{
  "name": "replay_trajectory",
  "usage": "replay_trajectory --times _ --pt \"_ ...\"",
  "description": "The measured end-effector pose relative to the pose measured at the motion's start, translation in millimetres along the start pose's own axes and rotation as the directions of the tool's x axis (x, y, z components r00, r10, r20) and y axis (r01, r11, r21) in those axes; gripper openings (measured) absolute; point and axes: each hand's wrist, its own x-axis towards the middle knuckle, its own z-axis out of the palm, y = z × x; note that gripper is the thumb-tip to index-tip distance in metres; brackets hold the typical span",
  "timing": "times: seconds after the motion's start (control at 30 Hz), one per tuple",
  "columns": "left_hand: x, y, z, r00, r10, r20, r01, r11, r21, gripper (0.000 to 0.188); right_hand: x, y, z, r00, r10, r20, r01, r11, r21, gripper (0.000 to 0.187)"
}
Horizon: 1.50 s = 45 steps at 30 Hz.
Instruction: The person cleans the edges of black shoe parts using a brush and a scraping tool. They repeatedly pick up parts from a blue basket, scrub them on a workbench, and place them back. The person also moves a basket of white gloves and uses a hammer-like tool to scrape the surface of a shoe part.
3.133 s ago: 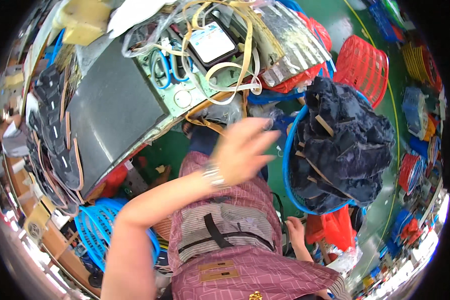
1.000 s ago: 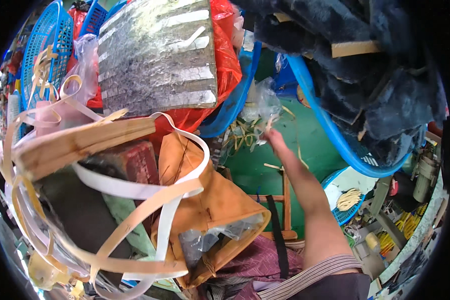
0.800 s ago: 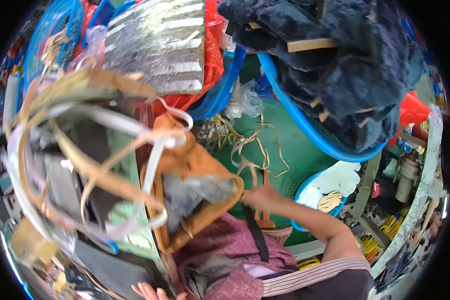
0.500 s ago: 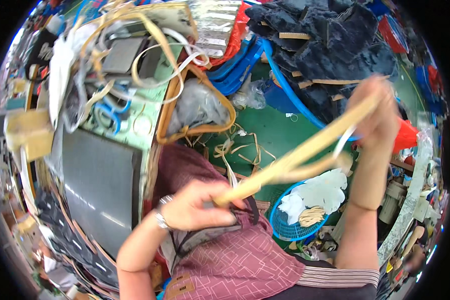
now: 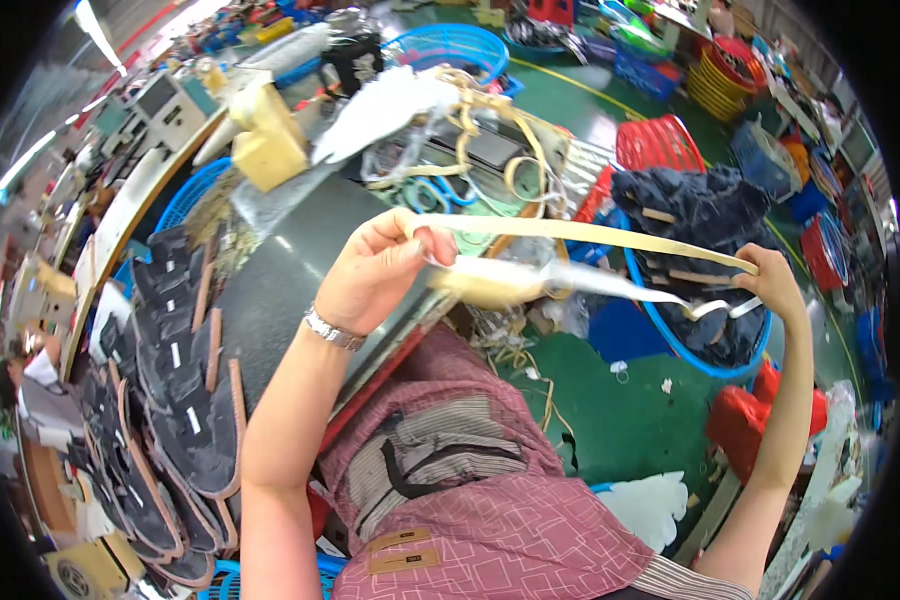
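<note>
A long cream-yellow flat strip [image 5: 590, 236] stretches between my two hands, above the green floor and the bench edge. My left hand [image 5: 375, 270], with a metal watch [image 5: 332, 330] at its wrist, pinches one end between thumb and fingers. At the other end my right hand [image 5: 773, 282] grips the strip, fingers closed. Below it runs a white band [image 5: 610, 282], blurred near my left hand and curling under the right one; whether it is the strip's backing I cannot tell. Beneath my right hand stands a blue basket [image 5: 660, 335] of dark fuzzy pieces [image 5: 705, 215].
A dark flat board [image 5: 290, 262] covers the bench to the left. Blue-handled scissors [image 5: 445, 192] lie beyond it among loose strips. Stacked dark pieces with tan edges [image 5: 185, 400] are at far left. A red bag [image 5: 760, 420] sits on the floor at right.
The view has swung, bringing more of the room in. Both hands have risen in view; the strip has gone from a steep slant to nearly level, with the white band spread below it.
</note>
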Motion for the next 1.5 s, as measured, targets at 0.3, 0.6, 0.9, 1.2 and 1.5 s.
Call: replay_trajectory --times 0.3,0.6,0.9,1.2,1.5 --pt "-66 61 2 0.976 -0.15 -0.155 0.185 0.952 0.245 0.019 -13 -90 11 0.979 -0.203 0.017 0.198 0.924 -0.328 0.046" --pt "-104 124 -46 0.994 -0.092 -0.051 0.1 0.978 0.181 0.023 18 -108 23 0.912 -0.401 0.086 0.298 0.504 -0.811 0.036" --pt "-90 120 -65 0.938 -0.06 -0.341 -0.107 0.887 -0.45 0.025 20 -370 89 0.665 -0.747 -0.021 0.491 0.415 0.766 0.053" --pt "-100 100 -126 0.74 0.02 -0.672 -0.288 0.912 -0.291 0.029 39 -436 191 0.196 -0.845 0.498 -0.649 0.269 0.712 0.053" --pt "-160 45 -42 0.536 0.574 -0.619 0.698 0.112 0.708 0.01 41 -409 187 0.481 -0.592 0.647 -0.673 0.223 0.705 0.044"
